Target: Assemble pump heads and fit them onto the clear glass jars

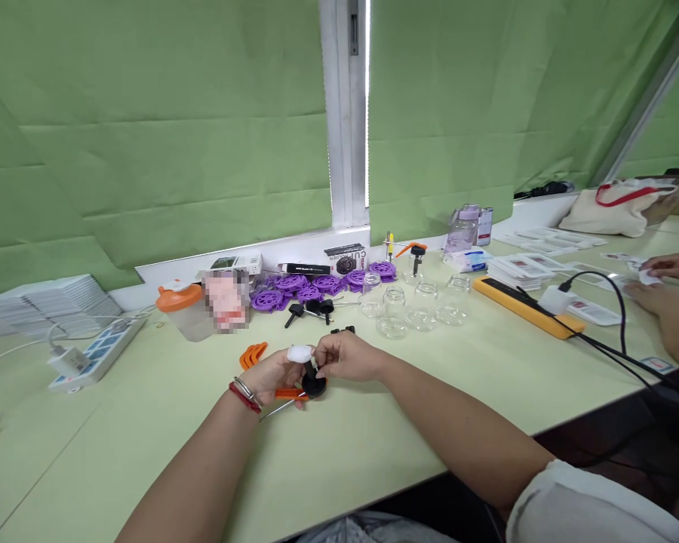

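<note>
My left hand [272, 375] is closed around a black part [314, 385] with a round base, a stem and a white piece [299, 354] at its upper end. An orange part [290, 393] and a thin metal rod [277, 411] stick out beneath the same hand. The fingertips of my right hand [342, 356] pinch at the stem of the black part. Orange curved pieces [253, 355] lie on the table just behind my left hand. Small black parts [342, 330] lie beyond my right hand, partly hidden by it.
Purple wheel-shaped pieces [308, 292], black parts [296, 311] and glass bottles [393, 317] stand or lie farther back. An orange-lidded cup [186, 313] and a power strip [105, 351] are left. Right are a yellow power strip [526, 308] and another person's hands [656, 294].
</note>
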Available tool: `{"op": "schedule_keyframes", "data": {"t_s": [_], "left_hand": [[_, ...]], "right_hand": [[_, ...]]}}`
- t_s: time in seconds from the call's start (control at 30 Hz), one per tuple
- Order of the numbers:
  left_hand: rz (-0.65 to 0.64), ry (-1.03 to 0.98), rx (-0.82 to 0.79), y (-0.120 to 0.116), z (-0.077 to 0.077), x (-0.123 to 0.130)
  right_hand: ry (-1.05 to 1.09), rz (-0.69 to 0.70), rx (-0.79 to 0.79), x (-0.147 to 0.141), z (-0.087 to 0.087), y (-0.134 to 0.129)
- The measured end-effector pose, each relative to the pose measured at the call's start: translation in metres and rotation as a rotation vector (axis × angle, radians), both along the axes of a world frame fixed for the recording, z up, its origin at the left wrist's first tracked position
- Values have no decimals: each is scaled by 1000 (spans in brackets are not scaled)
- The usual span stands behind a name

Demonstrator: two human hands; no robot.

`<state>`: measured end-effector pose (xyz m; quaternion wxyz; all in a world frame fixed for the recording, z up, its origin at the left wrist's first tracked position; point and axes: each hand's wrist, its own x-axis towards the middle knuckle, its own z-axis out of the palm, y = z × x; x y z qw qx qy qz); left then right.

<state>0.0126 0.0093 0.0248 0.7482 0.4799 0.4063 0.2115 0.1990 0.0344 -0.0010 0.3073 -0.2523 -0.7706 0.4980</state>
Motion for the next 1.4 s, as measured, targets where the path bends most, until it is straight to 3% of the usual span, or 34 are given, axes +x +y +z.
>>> {"op": "schedule_keyframes", "data": {"t_s": [0.6,1.4], "left_hand": [[6,-2,19,-1,1,1],[-35,20,32,0,-1,-1]], "right_hand": [[120,72,-69,-1,-5,2],[64,64,-43,0,-2,1]]}}
